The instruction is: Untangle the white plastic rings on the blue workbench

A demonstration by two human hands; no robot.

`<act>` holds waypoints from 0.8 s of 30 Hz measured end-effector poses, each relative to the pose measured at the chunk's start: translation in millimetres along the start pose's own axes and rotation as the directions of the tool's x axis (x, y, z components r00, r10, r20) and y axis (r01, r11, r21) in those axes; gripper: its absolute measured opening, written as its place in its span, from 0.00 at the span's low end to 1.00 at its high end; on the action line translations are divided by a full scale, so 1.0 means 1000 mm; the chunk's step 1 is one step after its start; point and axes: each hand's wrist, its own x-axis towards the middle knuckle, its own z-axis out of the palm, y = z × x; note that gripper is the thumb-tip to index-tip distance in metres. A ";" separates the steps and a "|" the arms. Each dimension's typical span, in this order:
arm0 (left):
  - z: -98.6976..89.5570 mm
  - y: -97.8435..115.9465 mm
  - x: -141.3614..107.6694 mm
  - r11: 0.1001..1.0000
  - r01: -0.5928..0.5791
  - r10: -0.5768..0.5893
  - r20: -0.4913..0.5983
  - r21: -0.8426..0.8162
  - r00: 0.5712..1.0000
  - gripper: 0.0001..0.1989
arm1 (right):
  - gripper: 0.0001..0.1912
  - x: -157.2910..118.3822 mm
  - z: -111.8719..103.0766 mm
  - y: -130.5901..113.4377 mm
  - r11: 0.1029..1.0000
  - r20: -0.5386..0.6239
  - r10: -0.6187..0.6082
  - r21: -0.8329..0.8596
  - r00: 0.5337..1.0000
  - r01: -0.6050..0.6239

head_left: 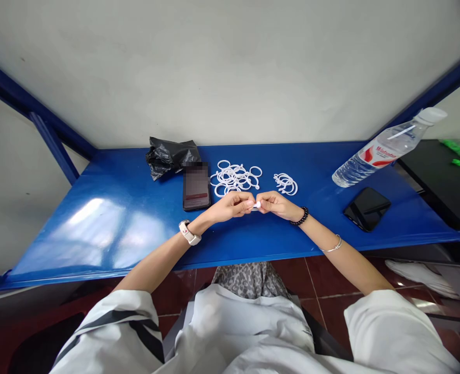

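Note:
Above the front part of the blue table, my left hand [234, 204] and my right hand [278, 204] meet with their fingertips closed. Between them they pinch a small white plastic ring [257, 205], most of it covered by the fingers. Just beyond my left hand lies a loose heap of white plastic rings [235, 176], some with small knobs or eyelets on the rim. A smaller cluster of similar rings [286, 184] rests beyond my right hand, apart from the heap.
A dark phone [196, 188] lies left of the heap, touching or close to a crumpled black plastic bag [171, 156]. At the right stand a water bottle [381, 150] and a black phone [367, 209]. Blue frame bars [54, 148] rise at the table's [136, 244] sides.

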 end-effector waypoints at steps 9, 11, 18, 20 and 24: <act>0.003 0.004 -0.001 0.979 -0.120 0.146 -0.158 0.162 0.977 0.24 | 0.25 -0.005 -0.008 -0.012 0.980 -0.198 -0.090 -0.195 0.976 0.051; 0.001 0.005 -0.001 0.928 -0.144 0.230 -0.225 0.344 0.947 0.22 | 0.24 -0.007 -0.013 -0.018 0.928 -0.300 -0.152 -0.372 0.942 0.031; -0.013 0.005 -0.003 0.475 -0.049 0.362 -0.145 0.879 0.921 0.12 | 0.15 -0.019 -0.041 -0.034 0.311 -0.561 -0.343 -0.824 0.753 -0.473; -0.014 0.004 -0.003 0.329 -0.070 0.298 -0.033 0.942 0.954 0.12 | 0.14 -0.023 -0.048 -0.032 0.175 -0.588 -0.295 -0.808 0.753 -0.563; -0.011 0.000 -0.004 0.150 -0.153 0.181 0.125 0.977 0.975 0.14 | 0.13 -0.025 -0.051 -0.030 0.065 -0.621 -0.171 -0.782 0.765 -0.620</act>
